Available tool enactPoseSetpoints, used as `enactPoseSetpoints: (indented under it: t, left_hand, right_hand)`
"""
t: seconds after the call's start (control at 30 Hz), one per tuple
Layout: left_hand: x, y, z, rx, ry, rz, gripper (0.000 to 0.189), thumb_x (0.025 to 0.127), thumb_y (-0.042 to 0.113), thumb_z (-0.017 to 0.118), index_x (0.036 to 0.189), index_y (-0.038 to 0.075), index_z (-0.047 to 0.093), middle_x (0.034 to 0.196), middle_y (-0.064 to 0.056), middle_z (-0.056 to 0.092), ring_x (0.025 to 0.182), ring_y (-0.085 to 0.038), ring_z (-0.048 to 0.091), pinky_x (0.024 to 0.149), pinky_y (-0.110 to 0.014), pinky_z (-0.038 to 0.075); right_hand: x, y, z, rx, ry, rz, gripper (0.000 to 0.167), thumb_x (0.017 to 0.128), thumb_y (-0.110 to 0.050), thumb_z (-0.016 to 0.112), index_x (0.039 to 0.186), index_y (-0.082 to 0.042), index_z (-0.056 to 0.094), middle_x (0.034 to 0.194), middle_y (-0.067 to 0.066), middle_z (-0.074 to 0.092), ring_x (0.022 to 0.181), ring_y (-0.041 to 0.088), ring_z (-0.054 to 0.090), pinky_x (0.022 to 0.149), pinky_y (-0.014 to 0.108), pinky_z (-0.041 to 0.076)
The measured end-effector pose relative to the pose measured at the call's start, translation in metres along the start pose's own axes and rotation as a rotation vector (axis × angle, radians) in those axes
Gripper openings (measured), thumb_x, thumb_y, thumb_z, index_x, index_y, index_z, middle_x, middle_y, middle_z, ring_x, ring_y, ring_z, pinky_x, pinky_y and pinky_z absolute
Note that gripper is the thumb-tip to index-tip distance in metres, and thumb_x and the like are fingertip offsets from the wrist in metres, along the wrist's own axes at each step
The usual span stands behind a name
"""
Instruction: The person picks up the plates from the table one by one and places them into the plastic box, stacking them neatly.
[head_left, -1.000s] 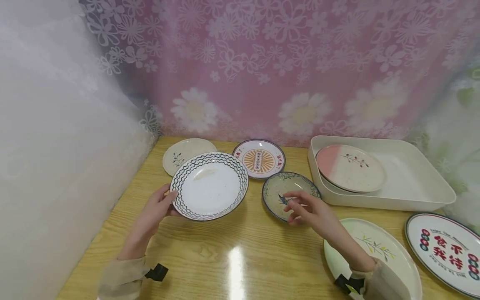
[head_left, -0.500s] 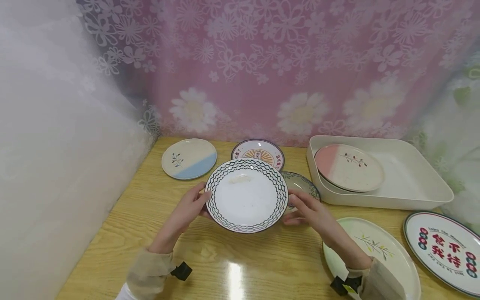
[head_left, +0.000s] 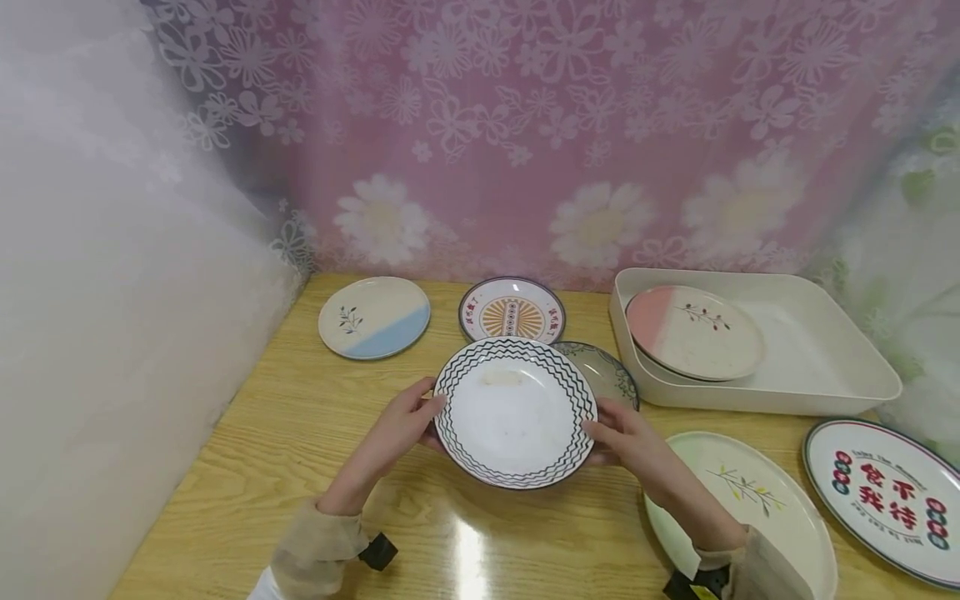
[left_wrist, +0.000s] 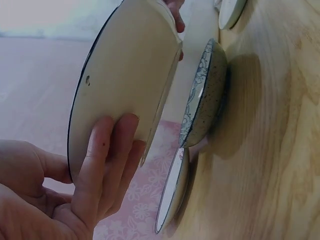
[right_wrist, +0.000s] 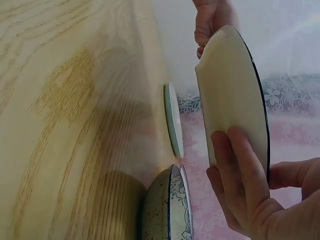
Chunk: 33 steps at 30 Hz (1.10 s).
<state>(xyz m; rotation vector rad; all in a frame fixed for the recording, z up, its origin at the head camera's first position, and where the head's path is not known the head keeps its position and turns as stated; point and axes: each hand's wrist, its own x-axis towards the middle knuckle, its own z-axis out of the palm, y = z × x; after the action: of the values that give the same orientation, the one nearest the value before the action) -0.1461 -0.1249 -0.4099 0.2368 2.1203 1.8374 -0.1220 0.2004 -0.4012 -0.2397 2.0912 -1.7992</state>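
Note:
A white plate [head_left: 513, 425] with black zigzag lines round its rim is held up off the table, its face tilted toward the head camera. At its left rim my left hand [head_left: 405, 421] grips it, thumb on top and fingers spread on the underside [left_wrist: 125, 70]. My right hand [head_left: 633, 442] holds the opposite rim the same way, with fingers beneath the pale base in the right wrist view. Behind the held plate, partly covered by it, a speckled grey-green dish [head_left: 607, 371] with a blue patterned rim sits on the wooden table [head_left: 300, 450].
Along the back lie a cream-and-blue plate [head_left: 375, 317] and a white plate with an orange sunburst [head_left: 517, 308]. A white bin [head_left: 817, 350] holds stacked plates, a pink-and-cream one [head_left: 697, 333] uppermost. A pale green plate [head_left: 750, 517] and a red-lettered plate [head_left: 888, 500] lie at right.
The zigzag plate has moved right and toward the person in my left hand. My right hand, apart from it one second ago, now grips its right rim.

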Motion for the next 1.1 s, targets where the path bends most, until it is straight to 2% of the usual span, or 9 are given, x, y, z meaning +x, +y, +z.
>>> enactPoseSetpoints:
  t: [0.17,0.43,0.63,0.73,0.87,0.97,1.03,1.1]
  left_hand:
    - [0.003,-0.006,0.006,0.008,0.001,-0.030,0.039,0.109,0.013,0.044,0.141,-0.010,0.045,0.097,-0.023,0.069,0.070,-0.020,0.070,0.068,-0.038,0.063]
    - [0.005,-0.009,0.009,0.022,-0.068,0.004,0.043,0.109,0.015,0.045,0.143,-0.011,0.041,0.098,-0.024,0.070,0.073,-0.020,0.070,0.071,-0.049,0.062]
    - [0.006,-0.009,0.010,-0.008,-0.107,0.016,0.043,0.109,0.018,0.045,0.142,-0.010,0.042,0.098,-0.025,0.071,0.075,-0.020,0.071,0.075,-0.052,0.061]
    - [0.006,-0.008,0.011,-0.028,-0.139,0.028,0.043,0.109,0.018,0.046,0.142,-0.010,0.043,0.098,-0.026,0.071,0.075,-0.021,0.073,0.075,-0.050,0.062]
    - [0.007,-0.007,0.012,-0.023,-0.160,0.032,0.047,0.109,0.024,0.048,0.146,-0.005,0.043,0.098,-0.024,0.072,0.075,-0.023,0.073,0.075,-0.044,0.063]
    - [0.009,-0.005,0.013,-0.023,-0.158,0.035,0.052,0.108,0.030,0.051,0.150,0.000,0.042,0.100,-0.022,0.073,0.077,-0.025,0.074,0.077,-0.047,0.062]
    - [0.010,-0.003,0.013,-0.019,-0.149,0.041,0.054,0.108,0.033,0.052,0.151,0.003,0.042,0.101,-0.021,0.073,0.077,-0.027,0.075,0.077,-0.048,0.062]
    - [0.010,-0.002,0.012,-0.015,-0.142,0.046,0.055,0.107,0.036,0.051,0.152,0.006,0.042,0.103,-0.019,0.073,0.078,-0.027,0.075,0.076,-0.047,0.062]
  right_hand:
    - [-0.005,0.001,-0.001,-0.002,0.035,0.030,0.056,0.104,-0.006,0.050,0.148,0.019,0.025,0.131,0.037,0.054,0.088,0.011,0.069,0.077,0.030,0.061]
    - [-0.010,0.002,-0.009,0.002,0.033,0.041,0.059,0.103,-0.003,0.050,0.149,0.019,0.020,0.132,0.038,0.053,0.087,0.012,0.069,0.076,0.031,0.062]
    - [-0.011,0.003,-0.018,0.036,-0.004,0.013,0.062,0.104,-0.002,0.049,0.150,0.021,0.014,0.130,0.033,0.055,0.088,0.013,0.070,0.076,0.034,0.062]
    - [-0.012,0.002,-0.023,0.035,-0.004,0.008,0.062,0.104,-0.002,0.049,0.149,0.023,0.014,0.129,0.031,0.057,0.088,0.014,0.071,0.076,0.035,0.063]
    - [-0.013,-0.002,-0.030,0.005,0.012,0.004,0.061,0.104,-0.003,0.049,0.148,0.024,0.016,0.130,0.033,0.056,0.089,0.012,0.071,0.076,0.033,0.062]
    - [-0.014,-0.006,-0.035,-0.003,0.021,-0.007,0.062,0.104,-0.003,0.049,0.148,0.024,0.016,0.132,0.036,0.054,0.089,0.012,0.071,0.075,0.033,0.062]
    - [-0.014,-0.009,-0.038,-0.004,0.026,-0.021,0.062,0.104,-0.003,0.049,0.149,0.024,0.016,0.132,0.034,0.056,0.089,0.012,0.071,0.075,0.033,0.062]
    - [-0.015,-0.011,-0.041,-0.002,0.030,-0.038,0.061,0.104,-0.003,0.049,0.149,0.023,0.016,0.128,0.024,0.062,0.087,0.012,0.071,0.073,0.033,0.063]
